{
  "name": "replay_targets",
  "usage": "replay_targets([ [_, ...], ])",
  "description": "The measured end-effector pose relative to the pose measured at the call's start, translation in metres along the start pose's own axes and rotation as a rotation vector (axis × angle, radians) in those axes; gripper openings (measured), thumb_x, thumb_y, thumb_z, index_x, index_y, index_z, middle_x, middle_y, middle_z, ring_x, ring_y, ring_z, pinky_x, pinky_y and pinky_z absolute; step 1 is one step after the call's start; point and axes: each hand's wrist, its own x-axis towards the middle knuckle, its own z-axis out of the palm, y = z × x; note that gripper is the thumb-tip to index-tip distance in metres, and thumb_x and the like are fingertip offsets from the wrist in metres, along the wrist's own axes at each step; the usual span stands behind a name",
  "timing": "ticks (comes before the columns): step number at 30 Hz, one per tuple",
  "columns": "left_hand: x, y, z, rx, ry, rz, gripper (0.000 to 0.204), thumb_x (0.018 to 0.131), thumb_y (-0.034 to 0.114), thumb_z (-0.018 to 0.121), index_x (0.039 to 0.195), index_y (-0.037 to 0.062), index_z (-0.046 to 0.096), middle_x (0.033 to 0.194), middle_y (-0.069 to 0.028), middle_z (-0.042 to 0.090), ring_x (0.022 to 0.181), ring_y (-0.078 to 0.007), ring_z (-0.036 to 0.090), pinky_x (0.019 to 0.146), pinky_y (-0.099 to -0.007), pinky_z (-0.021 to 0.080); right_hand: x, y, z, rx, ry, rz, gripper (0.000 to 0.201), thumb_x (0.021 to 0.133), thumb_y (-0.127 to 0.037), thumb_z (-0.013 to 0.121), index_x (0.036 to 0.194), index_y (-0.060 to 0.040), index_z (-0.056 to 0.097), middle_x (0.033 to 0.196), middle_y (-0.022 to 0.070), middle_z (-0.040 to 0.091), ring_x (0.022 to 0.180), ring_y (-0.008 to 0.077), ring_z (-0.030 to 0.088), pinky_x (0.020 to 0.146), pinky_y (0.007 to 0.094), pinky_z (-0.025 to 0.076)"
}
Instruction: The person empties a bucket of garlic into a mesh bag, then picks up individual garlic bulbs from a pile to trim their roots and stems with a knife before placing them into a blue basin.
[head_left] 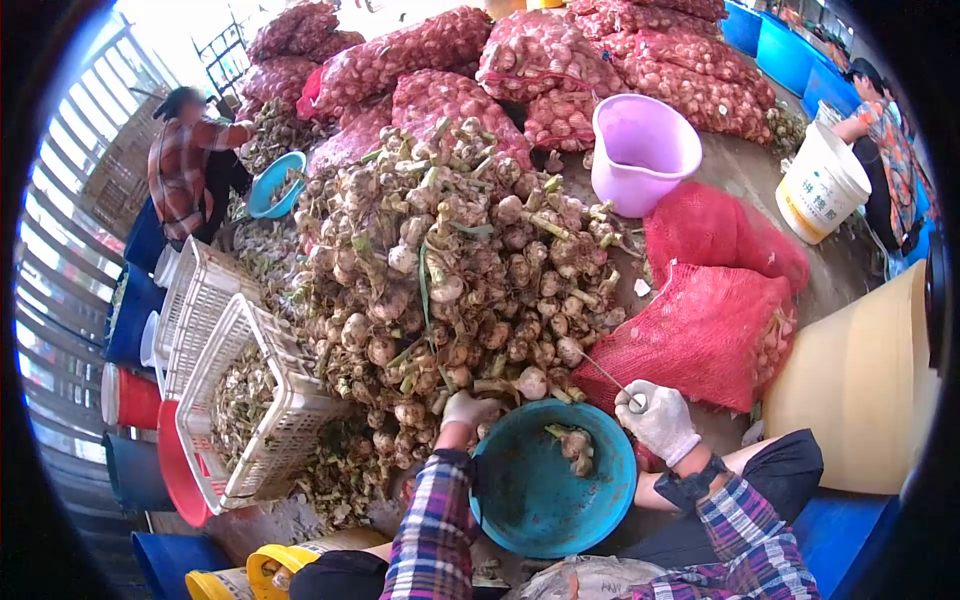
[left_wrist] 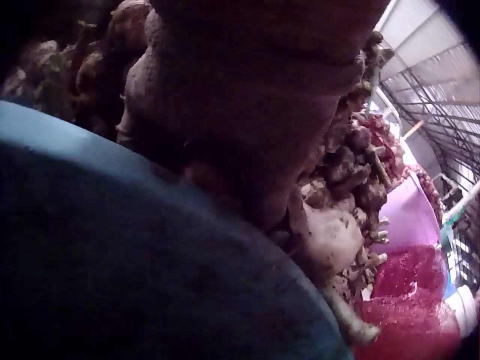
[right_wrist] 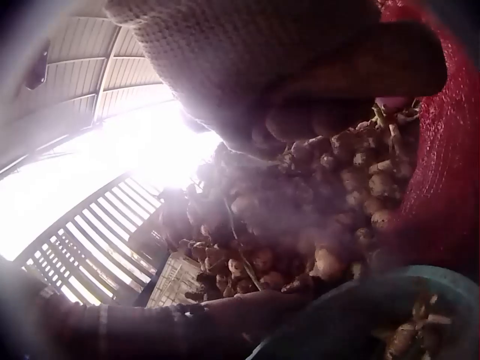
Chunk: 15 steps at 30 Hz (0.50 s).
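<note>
The gloved left hand (head_left: 468, 412) reaches into the near edge of the garlic heap (head_left: 470, 250), just above the blue basin (head_left: 553, 540). Its fingertips are hidden there; in the left wrist view a pale bulb (left_wrist: 330, 238) lies beside the dark glove (left_wrist: 240, 97). The gloved right hand (head_left: 660, 422) grips a tool with a thin metal rod (head_left: 603, 373), right of the basin; the rod points towards a bulb (head_left: 570, 350) at the heap's edge. Curled fingers show on the right glove (right_wrist: 292, 120) in the right wrist view. A small stemmed cluster (head_left: 575, 450) lies inside the basin.
Red mesh sacks (head_left: 690, 335) and a purple bucket (head_left: 645, 160) stand right of the heap. White crates (head_left: 300, 405) with scraps are at the left. Full sacks (head_left: 400, 60) line the back. One person (head_left: 185, 170) sits at the left, another (head_left: 880, 150) at the right.
</note>
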Motion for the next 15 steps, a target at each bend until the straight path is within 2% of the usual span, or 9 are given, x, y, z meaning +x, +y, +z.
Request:
replay_targets([
  [2, -0.041, 0.014, -0.031, -0.506, -0.058, 0.047, 0.050, 0.079, 0.046, 0.073, 0.099, 0.0009, 0.068, 0.084, -0.0086, 0.070, 0.072, -0.0188, 0.068, 0.062, -0.0380, 0.056, -0.001, -0.002, -0.001, 0.104, -0.007, -0.026, 0.013, 0.079, -0.020, 0.071, 0.084, -0.0081, 0.067, 0.069, 0.0136, 0.066, 0.066, 0.0288, 0.068, 0.060, 0.0396, 0.053],
  [4, -0.106, 0.073, -0.065, -0.769, -0.103, -0.242, 0.048, 0.091, 0.043, 0.062, 0.112, -0.0001, 0.063, 0.102, -0.0087, 0.068, 0.088, -0.0199, 0.065, 0.079, -0.0359, 0.051, -0.003, -0.012, 0.005, 0.240, -0.076, 0.059, 0.015, 0.079, -0.019, 0.073, 0.085, -0.0067, 0.068, 0.069, 0.0110, 0.066, 0.065, 0.0243, 0.067, 0.060, 0.0375, 0.052],
  [6, -0.132, 0.090, -0.059, -0.909, -0.246, -0.254, 0.055, 0.094, 0.054, 0.053, 0.109, 0.0018, 0.064, 0.100, -0.0083, 0.068, 0.092, -0.0214, 0.064, 0.081, -0.0365, 0.050, -0.006, -0.008, 0.021, 0.488, -0.208, 0.124, 0.018, 0.082, -0.017, 0.075, 0.093, -0.0049, 0.068, 0.072, 0.0024, 0.065, 0.065, 0.0119, 0.061, 0.060, 0.0311, 0.051],
  [8, -0.174, 0.134, -0.040, -0.808, -0.317, -0.029, 0.055, 0.096, 0.054, 0.050, 0.110, 0.0029, 0.064, 0.101, -0.0091, 0.068, 0.093, -0.0222, 0.064, 0.083, -0.0361, 0.050, -0.012, -0.050, 0.008, 0.849, -0.391, 0.414, 0.020, 0.087, -0.015, 0.072, 0.103, -0.0050, 0.066, 0.082, 0.0006, 0.065, 0.068, 0.0097, 0.059, 0.063, 0.0280, 0.052],
  [10, -0.205, 0.159, -0.017, -0.551, -0.299, 0.230, 0.051, 0.095, 0.047, 0.056, 0.113, -0.0002, 0.063, 0.104, -0.0083, 0.067, 0.094, -0.0167, 0.062, 0.084, -0.0343, 0.050, -0.014, -0.032, 0.025, 0.830, -0.455, 0.330, 0.027, 0.089, -0.014, 0.071, 0.112, -0.0031, 0.062, 0.094, 0.0022, 0.066, 0.070, 0.0089, 0.059, 0.064, 0.0270, 0.052],
  [12, -0.239, 0.166, -0.015, -0.453, -0.272, 0.239, 0.050, 0.089, 0.037, 0.068, 0.119, -0.0025, 0.059, 0.108, -0.0067, 0.066, 0.097, -0.0118, 0.060, 0.083, -0.0293, 0.050, -0.015, -0.027, 0.024, 0.995, -0.322, 0.168, 0.027, 0.090, -0.018, 0.070, 0.110, -0.0014, 0.063, 0.093, 0.0014, 0.066, 0.066, 0.0090, 0.059, 0.060, 0.0265, 0.050],
  [13, -0.253, 0.175, -0.026, -0.311, -0.248, 0.176, 0.061, 0.079, 0.028, 0.080, 0.125, -0.0017, 0.055, 0.118, -0.0103, 0.063, 0.100, -0.0157, 0.063, 0.084, -0.0292, 0.051, -0.018, -0.044, 0.000, 0.980, -0.365, 0.329, 0.025, 0.093, -0.025, 0.066, 0.105, -0.0031, 0.065, 0.087, 0.0004, 0.066, 0.061, 0.0092, 0.058, 0.056, 0.0260, 0.048],
  [14, -0.266, 0.180, -0.031, -0.303, -0.249, 0.182, 0.061, 0.079, 0.028, 0.080, 0.125, -0.0017, 0.055, 0.118, -0.0103, 0.063, 0.100, -0.0157, 0.063, 0.084, -0.0292, 0.051, -0.021, -0.042, -0.001, 0.987, -0.357, 0.325, 0.025, 0.093, -0.025, 0.066, 0.105, -0.0031, 0.065, 0.087, 0.0004, 0.066, 0.061, 0.0092, 0.058, 0.056, 0.0260, 0.048],
  [15, -0.277, 0.183, -0.034, -0.020, -0.034, 0.435, 0.067, 0.075, 0.027, 0.082, 0.129, -0.0003, 0.051, 0.122, -0.0128, 0.060, 0.102, -0.0197, 0.063, 0.085, -0.0313, 0.052, -0.024, -0.035, 0.000, 1.022, -0.433, 0.361, 0.027, 0.095, -0.029, 0.063, 0.104, -0.0043, 0.066, 0.085, 0.0001, 0.067, 0.060, 0.0089, 0.058, 0.056, 0.0251, 0.047],
])
